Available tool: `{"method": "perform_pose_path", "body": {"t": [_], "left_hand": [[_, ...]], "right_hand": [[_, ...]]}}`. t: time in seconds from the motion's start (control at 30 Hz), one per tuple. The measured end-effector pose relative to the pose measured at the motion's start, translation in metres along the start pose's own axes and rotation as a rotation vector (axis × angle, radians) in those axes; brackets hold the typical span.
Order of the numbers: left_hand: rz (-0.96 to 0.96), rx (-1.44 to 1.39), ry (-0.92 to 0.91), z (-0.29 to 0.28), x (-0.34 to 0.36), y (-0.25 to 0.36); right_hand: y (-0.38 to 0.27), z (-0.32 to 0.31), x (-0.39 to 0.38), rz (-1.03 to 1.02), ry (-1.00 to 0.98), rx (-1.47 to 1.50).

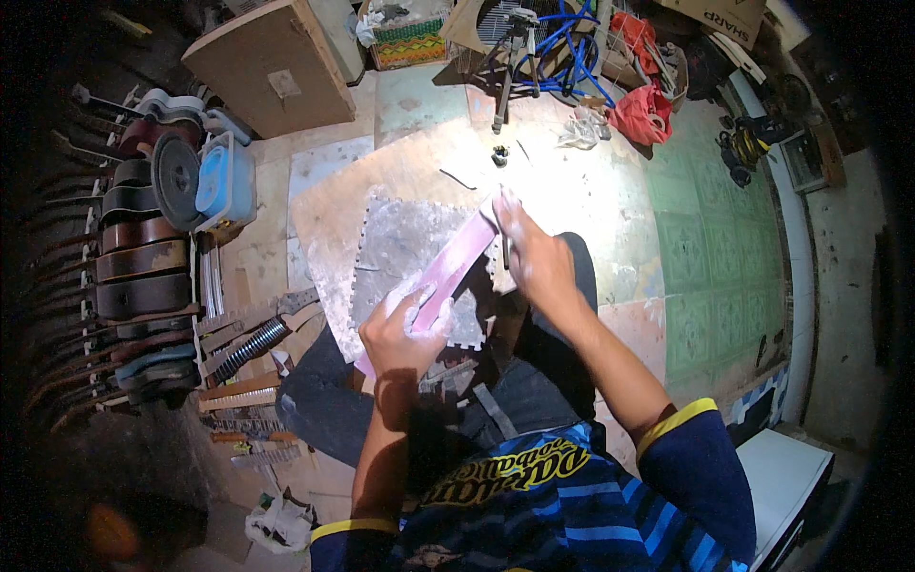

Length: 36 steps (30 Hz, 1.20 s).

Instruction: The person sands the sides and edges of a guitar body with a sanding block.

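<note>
A long, flat pink strip point(456, 257), dusted with white powder, slants up and to the right in front of me. I cannot tell its exact kind. My left hand point(405, 329) is closed around its lower part, with white dust on the fingers. At the upper end my right hand point(532, 250) has its fingers closed on the strip, and the fingertips look whitened too. Beneath the strip lies a grey, dusty mat point(386, 229) with toothed edges. The mat rests on a light brown board point(322, 205) on the floor, by my folded legs.
Several guitars point(143, 262) stand in a row at the left, beside a clear bin point(238, 186) with blue containers. Saws point(253, 398) lie near my left knee. A large board point(272, 71), a blue bicycle-like frame point(562, 48) and a red bag point(643, 114) stand at the back.
</note>
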State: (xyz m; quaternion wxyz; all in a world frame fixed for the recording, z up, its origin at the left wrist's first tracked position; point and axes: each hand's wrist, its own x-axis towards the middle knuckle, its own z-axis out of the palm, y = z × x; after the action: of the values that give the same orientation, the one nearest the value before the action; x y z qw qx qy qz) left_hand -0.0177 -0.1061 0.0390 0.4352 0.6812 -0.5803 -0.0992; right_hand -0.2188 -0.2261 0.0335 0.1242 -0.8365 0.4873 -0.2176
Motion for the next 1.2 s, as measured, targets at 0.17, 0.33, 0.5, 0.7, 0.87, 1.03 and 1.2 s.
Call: {"method": "perform_pose_path", "body": {"t": [0.17,0.33,0.5,0.7,0.87,1.03,1.2], "left_hand": [[-0.012,-0.029,0.008,-0.001,0.001,-0.007],[0.017,-0.049,0.003,0.002,0.002,0.001],[-0.002,-0.016,-0.005,-0.001,-0.001,-0.005],[0.003,-0.048,0.007,-0.001,0.005,-0.005],[0.033,-0.023,0.019,-0.002,0.010,-0.002],[-0.002,-0.049,0.019,-0.003,0.007,-0.006],[-0.021,-0.051,0.021,0.000,0.008,-0.002]], "right_hand": [[-0.004,0.001,0.013,0.002,0.016,0.031],[0.021,0.015,0.025,0.096,-0.025,-0.040],[-0.015,-0.014,-0.002,0.125,-0.157,0.039],[0.012,0.014,0.020,0.012,0.051,0.033],[0.001,0.002,0.011,-0.019,0.029,0.001],[-0.010,0.003,0.015,0.005,0.036,0.016],[0.012,0.015,0.035,-0.066,0.105,0.024]]}}
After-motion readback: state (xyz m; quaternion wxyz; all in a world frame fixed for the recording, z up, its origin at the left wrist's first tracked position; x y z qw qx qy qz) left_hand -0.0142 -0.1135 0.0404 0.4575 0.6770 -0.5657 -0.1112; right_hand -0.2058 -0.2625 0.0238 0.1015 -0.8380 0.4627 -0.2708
